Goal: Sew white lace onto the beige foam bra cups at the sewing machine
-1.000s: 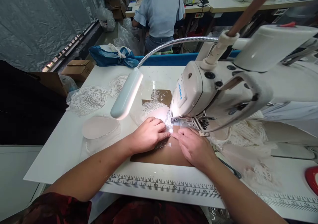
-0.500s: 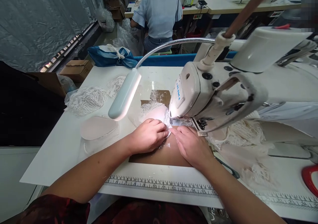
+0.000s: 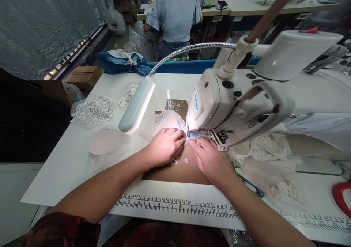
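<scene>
A pale pink cup piece with white lace point(image 3: 169, 120) lies under the needle area of a white sewing machine point(image 3: 208, 93). My left hand point(image 3: 167, 146) is closed, its fingers pinching the lace edge just left of the presser foot point(image 3: 188, 133). Fingertips of my right hand point(image 3: 210, 157) press together on the fabric edge right in front of the foot; the bit of cloth under them is mostly hidden. Both hands rest over a brown board point(image 3: 178, 172) on the table. A lit lamp point(image 3: 138, 104) hangs above and left of the work.
Lace pieces point(image 3: 94, 111) and a pale oval cup point(image 3: 109, 142) lie to the left. More lace point(image 3: 271, 146) is heaped on the right, near scissors point(image 3: 251, 185) and a red handle point(image 3: 341, 199). A ruler tape point(image 3: 175, 205) lines the front edge. A person point(image 3: 175, 16) sits ahead.
My left hand has turned slightly and its fingers have curled tighter by the foot. The lace piece has shifted slightly away from me. My right hand has barely moved.
</scene>
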Demonstrator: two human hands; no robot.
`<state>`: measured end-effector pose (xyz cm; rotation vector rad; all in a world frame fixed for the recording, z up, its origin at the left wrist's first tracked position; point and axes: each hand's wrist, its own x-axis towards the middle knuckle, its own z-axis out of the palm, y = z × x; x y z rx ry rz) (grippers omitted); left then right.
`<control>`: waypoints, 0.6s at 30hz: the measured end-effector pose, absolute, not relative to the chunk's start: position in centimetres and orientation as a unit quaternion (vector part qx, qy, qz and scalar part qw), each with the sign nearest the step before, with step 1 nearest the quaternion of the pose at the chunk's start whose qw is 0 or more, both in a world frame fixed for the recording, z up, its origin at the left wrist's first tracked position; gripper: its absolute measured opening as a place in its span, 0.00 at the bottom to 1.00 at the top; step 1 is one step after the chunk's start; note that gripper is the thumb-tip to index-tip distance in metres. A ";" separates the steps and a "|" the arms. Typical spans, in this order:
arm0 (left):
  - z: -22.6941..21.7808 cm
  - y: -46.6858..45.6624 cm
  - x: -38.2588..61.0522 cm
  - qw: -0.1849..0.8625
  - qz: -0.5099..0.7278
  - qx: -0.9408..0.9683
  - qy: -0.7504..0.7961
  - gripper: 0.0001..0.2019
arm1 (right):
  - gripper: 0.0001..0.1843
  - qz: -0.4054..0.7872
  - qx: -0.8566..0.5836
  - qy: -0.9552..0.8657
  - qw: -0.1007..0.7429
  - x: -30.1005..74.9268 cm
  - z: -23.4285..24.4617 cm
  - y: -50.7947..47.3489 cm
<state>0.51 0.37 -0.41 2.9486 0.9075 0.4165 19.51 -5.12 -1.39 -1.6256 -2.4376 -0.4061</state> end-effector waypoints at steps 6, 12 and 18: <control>-0.5 0.5 0.4 0.003 0.133 0.935 0.329 0.18 | 0.24 -0.076 -0.555 -0.821 0.111 20.0 -1.7 -5.2; -0.8 0.9 0.1 0.011 0.151 0.919 0.364 0.17 | 0.23 -0.011 -0.559 -0.819 0.127 20.3 -1.5 -5.0; -0.9 1.2 -0.2 -0.008 0.148 0.899 0.413 0.18 | 0.19 0.003 -0.550 -0.821 0.153 20.3 -1.3 -4.9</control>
